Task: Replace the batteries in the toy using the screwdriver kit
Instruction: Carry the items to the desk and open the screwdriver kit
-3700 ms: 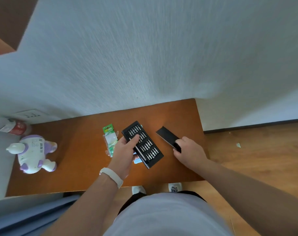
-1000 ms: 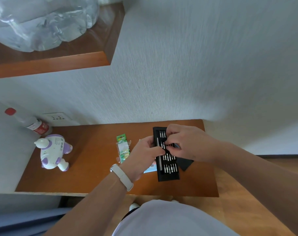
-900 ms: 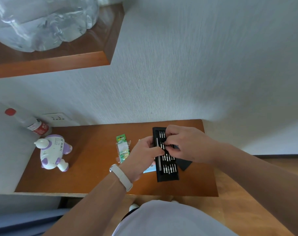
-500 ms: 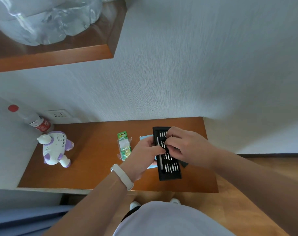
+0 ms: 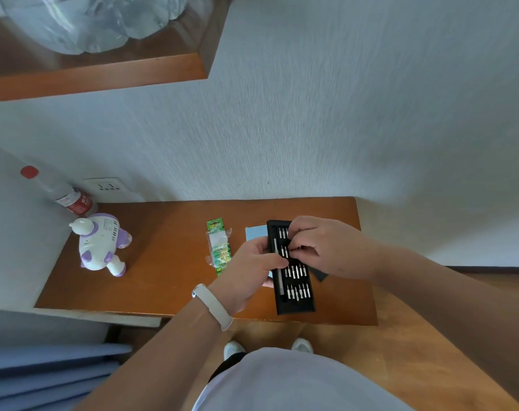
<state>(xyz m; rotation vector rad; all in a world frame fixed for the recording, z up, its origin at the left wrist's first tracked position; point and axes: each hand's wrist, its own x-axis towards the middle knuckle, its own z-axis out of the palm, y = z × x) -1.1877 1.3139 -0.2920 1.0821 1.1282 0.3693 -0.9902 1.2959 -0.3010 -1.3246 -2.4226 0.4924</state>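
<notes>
Both hands, left hand (image 5: 252, 269), right hand (image 5: 332, 247), hold the screwdriver kit (image 5: 296, 304), hiding middle bits (image 5: 285, 252).

Soft, even daylight fills my view, leaving faint shadows on the orange-brown wooden desk top (image 5: 169, 280). Wide-angle bending bows the edges; focus is sharp.

Left hand (image 5: 252, 265) grips screwdriver kit (image 5: 296, 295); right hand (image 5: 326, 247) pinches bit (image 5: 292, 249); toy (image 5: 99, 244) far left.

Too small to make out anything pinched by right hand (image 5: 329, 247) over screwdriver kit (image 5: 296, 292). Mostly hidden under that hand, at kit's three o'clock: black lid (image 5: 319, 274).
</notes>
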